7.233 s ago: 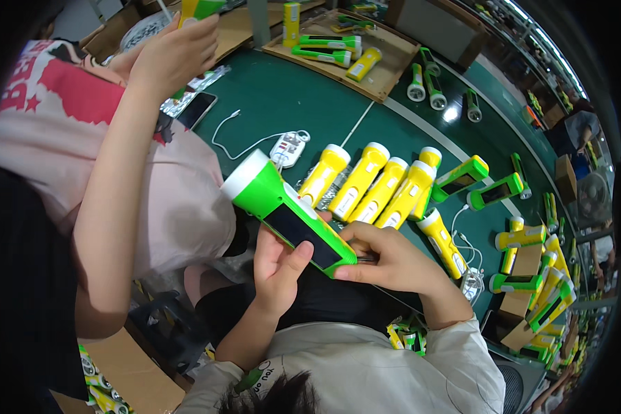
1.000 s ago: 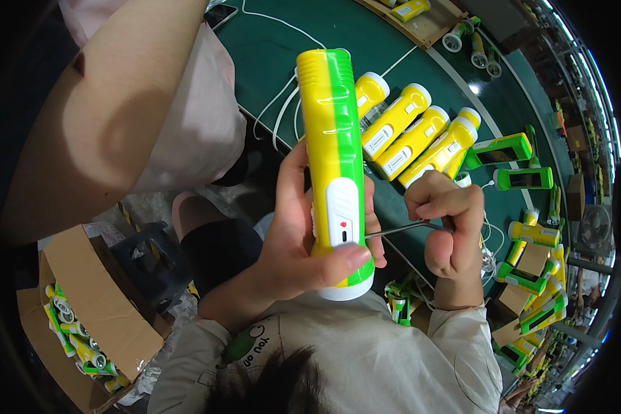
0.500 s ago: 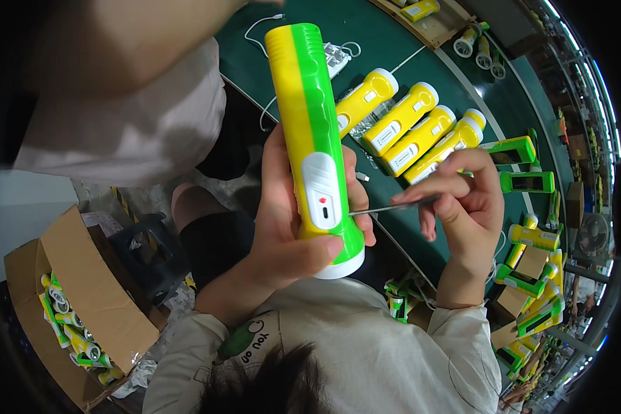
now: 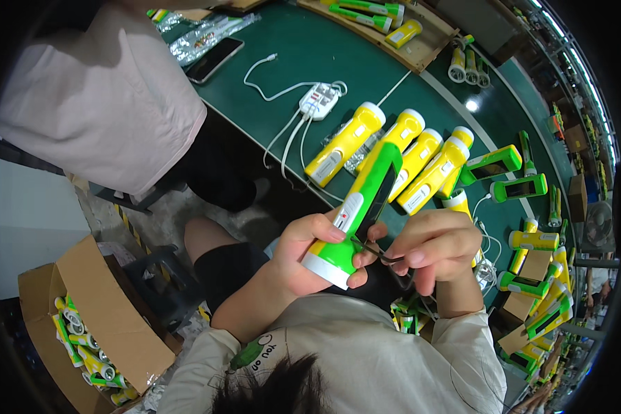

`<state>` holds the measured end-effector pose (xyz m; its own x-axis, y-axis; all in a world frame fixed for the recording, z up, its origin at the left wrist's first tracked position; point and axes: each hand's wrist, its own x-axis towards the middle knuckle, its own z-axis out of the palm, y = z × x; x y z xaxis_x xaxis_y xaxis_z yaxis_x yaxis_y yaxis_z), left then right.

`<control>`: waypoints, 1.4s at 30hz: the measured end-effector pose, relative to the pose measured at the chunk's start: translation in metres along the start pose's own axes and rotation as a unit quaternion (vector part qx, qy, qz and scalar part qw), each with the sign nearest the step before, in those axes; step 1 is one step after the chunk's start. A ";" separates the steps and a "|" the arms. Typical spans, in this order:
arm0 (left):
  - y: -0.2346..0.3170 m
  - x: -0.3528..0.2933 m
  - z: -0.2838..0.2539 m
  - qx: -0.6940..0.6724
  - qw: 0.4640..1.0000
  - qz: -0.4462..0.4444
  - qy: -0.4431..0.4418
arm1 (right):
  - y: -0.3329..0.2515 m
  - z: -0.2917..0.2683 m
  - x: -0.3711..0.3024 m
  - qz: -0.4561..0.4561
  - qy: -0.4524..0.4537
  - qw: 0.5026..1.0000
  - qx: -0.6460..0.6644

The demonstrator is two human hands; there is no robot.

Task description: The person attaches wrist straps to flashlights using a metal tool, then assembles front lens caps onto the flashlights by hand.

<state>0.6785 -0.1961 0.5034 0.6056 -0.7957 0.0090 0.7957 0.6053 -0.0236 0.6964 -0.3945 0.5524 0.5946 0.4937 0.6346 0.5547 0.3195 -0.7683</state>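
Note:
My left hand is wrapped round the white-capped base of a yellow and green flashlight, which leans up and to the right. A white panel with a small port and a red mark faces upward, and a dark panel shows along its right side. In the pinched fingers of my right hand is a thin dark metal tool that looks like tweezers. Its tip meets the flashlight's green side near the base; the exact contact is too small to make out.
Several yellow flashlights lie on the green table beyond my hands. Nearby are a white charging block with cables and a phone. A cardboard box of flashlights stands at lower left. Another person is at upper left.
The flashlight has dropped lower and tilted to the right, its dark panel now showing. My right hand has come closer to it with the tool. The other person's arm has moved away.

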 end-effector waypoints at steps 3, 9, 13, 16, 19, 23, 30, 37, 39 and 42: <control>0.005 0.003 -0.006 -0.010 1.000 -0.015 0.011 | -0.003 -0.003 0.002 0.024 -0.003 0.992 -0.128; 0.009 0.002 -0.012 -0.060 0.998 -0.030 0.016 | -0.006 -0.006 0.007 -0.064 -0.057 0.903 -0.421; 0.005 0.002 -0.017 -0.044 0.998 -0.023 0.029 | -0.009 0.007 0.000 -0.039 0.006 0.909 -0.415; 0.008 -0.001 -0.016 -0.007 0.997 0.021 0.067 | -0.008 0.009 0.002 -0.041 0.010 0.879 -0.474; 0.010 -0.006 -0.010 -0.040 0.999 0.012 0.003 | -0.003 0.009 0.001 -0.115 -0.007 0.902 -0.416; 0.011 -0.009 -0.006 -0.049 0.999 0.010 -0.002 | -0.008 0.008 0.007 -0.079 -0.019 0.939 -0.333; 0.004 -0.011 0.000 0.009 0.997 0.055 0.051 | -0.009 0.005 0.010 -0.087 -0.012 0.928 -0.363; 0.004 -0.016 0.003 0.037 0.992 0.087 0.080 | -0.002 0.009 0.003 -0.100 0.010 0.951 -0.293; 0.004 -0.016 0.009 0.045 0.992 0.091 0.077 | 0.000 0.006 0.003 -0.104 0.010 0.950 -0.293; 0.002 -0.016 0.009 0.057 0.990 0.103 0.072 | 0.000 0.004 0.001 -0.137 0.009 0.936 -0.325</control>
<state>0.6706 -0.1820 0.5117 0.7538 -0.6446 -0.1276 0.6565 0.7474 0.1024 0.6947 -0.3908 0.5523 0.3847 0.4504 0.8057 0.9210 -0.1295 -0.3673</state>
